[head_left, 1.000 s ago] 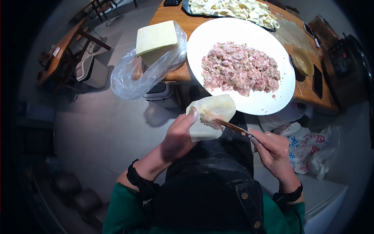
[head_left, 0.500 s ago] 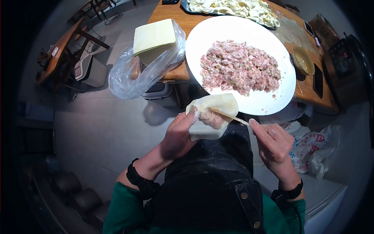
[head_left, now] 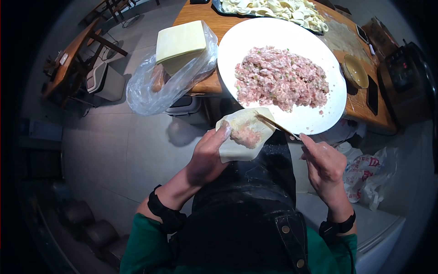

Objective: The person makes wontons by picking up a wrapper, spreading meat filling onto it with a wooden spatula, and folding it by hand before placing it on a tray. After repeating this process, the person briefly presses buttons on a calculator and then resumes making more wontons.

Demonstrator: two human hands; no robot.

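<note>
A thin pale dumpling wrapper (head_left: 235,153) lies across my left hand (head_left: 211,153), whose thumb presses on its near-left edge. Pink minced filling (head_left: 246,136) is spread on the wrapper's middle. My right hand (head_left: 325,160) pinches a thin wooden stick (head_left: 276,124), its tip at the wrapper's upper right edge. Just beyond, a large white plate (head_left: 228,55) holds a mound of minced meat (head_left: 283,80) with green bits. To its left, a stack of square wrappers (head_left: 181,42) sits in a clear plastic bag (head_left: 148,93) at the table's edge.
Folded wontons (head_left: 273,11) fill a dark tray behind the plate. On the wooden table (head_left: 198,13) at right are a yellow bowl (head_left: 355,71), a dark phone (head_left: 372,94) and a black appliance (head_left: 406,73). Plastic bags (head_left: 365,171) hang below the table's right side.
The stick has shifted from over the filling to the wrapper's upper right edge and turned its darker side up. My right hand has moved slightly right, and the filling is more exposed.
</note>
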